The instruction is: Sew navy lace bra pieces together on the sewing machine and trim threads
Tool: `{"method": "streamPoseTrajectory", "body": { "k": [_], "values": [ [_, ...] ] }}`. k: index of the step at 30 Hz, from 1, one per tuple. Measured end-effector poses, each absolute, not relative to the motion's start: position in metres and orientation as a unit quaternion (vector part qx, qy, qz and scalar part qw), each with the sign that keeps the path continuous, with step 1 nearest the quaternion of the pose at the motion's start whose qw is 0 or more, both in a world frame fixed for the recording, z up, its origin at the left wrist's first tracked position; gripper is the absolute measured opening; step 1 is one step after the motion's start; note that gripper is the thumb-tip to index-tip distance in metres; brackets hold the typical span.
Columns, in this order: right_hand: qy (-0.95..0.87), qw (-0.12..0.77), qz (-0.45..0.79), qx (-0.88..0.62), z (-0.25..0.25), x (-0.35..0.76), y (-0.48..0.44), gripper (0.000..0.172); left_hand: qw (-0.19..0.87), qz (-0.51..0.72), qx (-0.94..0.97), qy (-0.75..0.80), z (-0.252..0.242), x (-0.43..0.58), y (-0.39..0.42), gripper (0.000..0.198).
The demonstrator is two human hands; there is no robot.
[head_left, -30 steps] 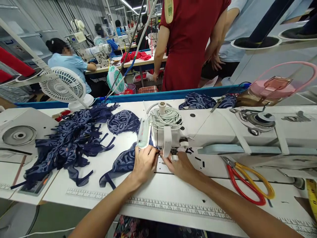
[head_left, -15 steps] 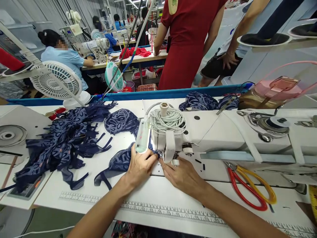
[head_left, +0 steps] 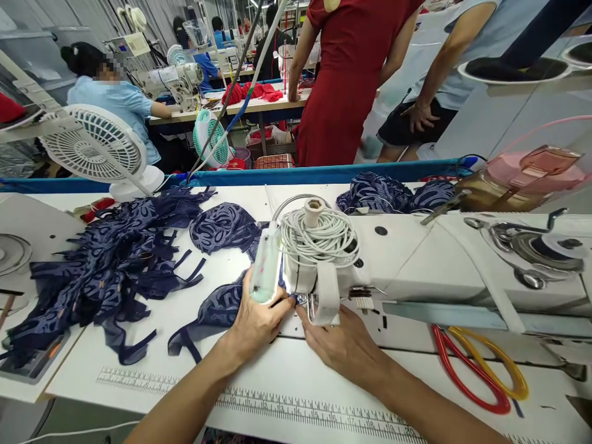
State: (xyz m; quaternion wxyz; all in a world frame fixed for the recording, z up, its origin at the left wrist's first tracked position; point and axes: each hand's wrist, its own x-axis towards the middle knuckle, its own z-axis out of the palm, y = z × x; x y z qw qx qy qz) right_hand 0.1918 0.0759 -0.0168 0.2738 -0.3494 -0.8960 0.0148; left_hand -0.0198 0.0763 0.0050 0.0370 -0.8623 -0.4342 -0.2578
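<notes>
A white sewing machine (head_left: 416,246) stands before me, with a coil of pale cord on top of its head. My left hand (head_left: 259,317) is closed with thumb and forefinger pinching a navy patterned fabric piece (head_left: 222,306) just left of the presser foot (head_left: 303,300). That piece trails leftward over the table, with loose straps. On the other side of the foot, my right hand (head_left: 340,342) has its fingers drawn together, the tips close to the fabric's edge. The machine head partly covers those fingers, so what they grip is hidden.
A pile of navy pieces (head_left: 106,265) lies left, beside a white fan (head_left: 99,145). Red-and-yellow-handled scissors (head_left: 481,370) rest at right. More navy fabric (head_left: 377,192) sits behind the machine. A printed ruler (head_left: 296,404) runs along the front edge. Several people are beyond the blue-edged table.
The view has shifted slightly, so the machine and scissors appear further right and lower. Both hands stay at the presser foot, with little visible movement of the fabric.
</notes>
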Motion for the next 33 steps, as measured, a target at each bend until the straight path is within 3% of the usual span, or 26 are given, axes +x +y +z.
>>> {"method": "streamPoseTrajectory", "body": {
  "k": [9,20,27,33],
  "values": [
    [-0.91,0.231,-0.009,-0.343,-0.0082,0.1915,0.0782,0.035,0.018,-0.308,-0.831,-0.463,0.0119,-0.0149,0.0831,0.018],
    [-0.906,0.256,0.014,-0.338,-0.0069,0.1938,0.0789,0.034,-0.081,-0.263,-0.816,-0.509,0.0114,-0.0187,0.0857,0.02],
    [-0.908,0.25,0.008,-0.335,-0.0085,0.1942,0.078,0.034,-0.068,-0.272,-0.823,-0.494,0.0089,-0.0194,0.0825,0.018],
    [-0.917,0.217,-0.008,-0.334,-0.0088,0.1941,0.0763,0.036,0.01,-0.25,-0.859,-0.447,0.0099,-0.0213,0.0816,0.016]
  ]
}}
